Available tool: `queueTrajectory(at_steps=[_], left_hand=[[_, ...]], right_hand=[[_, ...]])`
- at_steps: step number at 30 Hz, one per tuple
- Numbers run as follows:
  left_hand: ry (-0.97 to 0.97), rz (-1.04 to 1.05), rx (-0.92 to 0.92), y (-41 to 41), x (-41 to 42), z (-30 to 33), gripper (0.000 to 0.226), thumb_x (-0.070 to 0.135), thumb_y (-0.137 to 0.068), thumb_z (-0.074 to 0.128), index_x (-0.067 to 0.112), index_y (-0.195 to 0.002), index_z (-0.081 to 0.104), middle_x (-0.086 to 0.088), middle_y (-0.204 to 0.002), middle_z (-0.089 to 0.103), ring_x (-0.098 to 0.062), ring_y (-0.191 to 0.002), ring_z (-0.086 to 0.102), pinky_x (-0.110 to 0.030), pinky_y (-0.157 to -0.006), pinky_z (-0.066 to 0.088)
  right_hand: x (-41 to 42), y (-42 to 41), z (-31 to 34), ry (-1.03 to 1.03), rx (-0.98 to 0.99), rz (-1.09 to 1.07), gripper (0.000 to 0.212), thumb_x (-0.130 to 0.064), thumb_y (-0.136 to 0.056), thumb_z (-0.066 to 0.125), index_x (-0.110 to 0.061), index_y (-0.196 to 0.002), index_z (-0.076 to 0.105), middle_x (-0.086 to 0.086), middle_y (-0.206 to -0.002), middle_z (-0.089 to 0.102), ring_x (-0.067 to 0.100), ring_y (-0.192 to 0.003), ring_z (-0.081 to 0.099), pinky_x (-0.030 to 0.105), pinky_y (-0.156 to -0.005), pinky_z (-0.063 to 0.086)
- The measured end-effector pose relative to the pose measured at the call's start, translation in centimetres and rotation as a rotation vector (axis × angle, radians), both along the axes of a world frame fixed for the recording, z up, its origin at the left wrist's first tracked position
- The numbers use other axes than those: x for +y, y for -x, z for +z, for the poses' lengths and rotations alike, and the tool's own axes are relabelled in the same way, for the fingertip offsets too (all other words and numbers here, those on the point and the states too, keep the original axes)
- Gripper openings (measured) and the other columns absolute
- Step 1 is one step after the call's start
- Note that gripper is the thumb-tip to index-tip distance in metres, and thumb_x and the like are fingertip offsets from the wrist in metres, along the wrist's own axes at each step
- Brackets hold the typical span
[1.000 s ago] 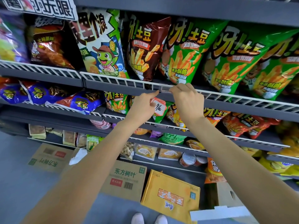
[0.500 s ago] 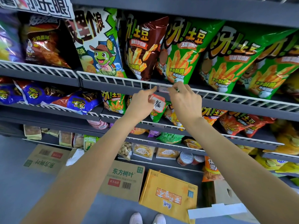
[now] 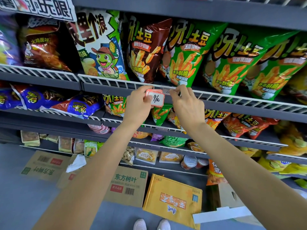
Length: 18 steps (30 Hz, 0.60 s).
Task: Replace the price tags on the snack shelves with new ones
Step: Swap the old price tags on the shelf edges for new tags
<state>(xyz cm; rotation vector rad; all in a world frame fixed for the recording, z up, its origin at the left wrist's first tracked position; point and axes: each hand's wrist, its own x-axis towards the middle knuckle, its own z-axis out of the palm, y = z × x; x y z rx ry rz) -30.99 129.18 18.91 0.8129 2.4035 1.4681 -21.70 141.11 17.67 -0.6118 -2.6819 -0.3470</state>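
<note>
My left hand (image 3: 137,105) pinches a small stack of red-bordered white price tags (image 3: 155,97) with handwritten figures on the top one, just below the white wire rail (image 3: 232,97) of the upper snack shelf. My right hand (image 3: 186,103) is right beside it, fingertips pinching a clear plastic tag holder (image 3: 167,90) clipped on that rail. Above the rail stand a brown potato-stick bag (image 3: 144,48) and green ones (image 3: 187,53). Whether a tag sits inside the holder is not visible.
More snack bags fill the lower shelves (image 3: 249,140). On the floor lie brown cartons (image 3: 127,183), an orange carton (image 3: 172,200) and a white strip (image 3: 221,214). My white shoes (image 3: 152,224) show at the bottom edge. A hanging sign (image 3: 38,9) is at top left.
My left hand has turned the tag stack up toward the rail, so its face now shows. My right hand stays pinching at the clear holder.
</note>
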Motion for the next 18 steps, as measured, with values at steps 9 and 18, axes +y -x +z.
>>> queueTrajectory(at_steps=[9, 18], left_hand=[[-0.144, -0.028, -0.122, -0.5, -1.3, 1.2, 0.024, 0.001, -0.096, 0.044, 0.002, -0.116, 0.056, -0.012, -0.11, 0.064, -0.016, -0.095, 0.062, -0.019, -0.072, 0.057], [-0.189, -0.06, -0.179, -3.0, -0.2, 2.2, 0.025, 0.001, -0.095, 0.045, 0.005, -0.117, 0.057, -0.004, -0.097, 0.064, -0.011, -0.089, 0.064, -0.012, -0.066, 0.054]], right_hand=[[-0.6, -0.4, -0.8, 0.128, 0.034, 0.002, 0.055, 0.009, -0.062, 0.073, -0.003, -0.114, 0.06, 0.011, -0.111, 0.057, 0.029, -0.09, 0.059, 0.022, -0.039, 0.026], [0.2, -1.3, 0.7, 0.647, 0.074, 0.115, 0.047, -0.013, -0.093, 0.05, -0.012, -0.139, 0.04, 0.008, -0.138, 0.028, 0.024, -0.104, 0.052, 0.032, -0.079, 0.043]])
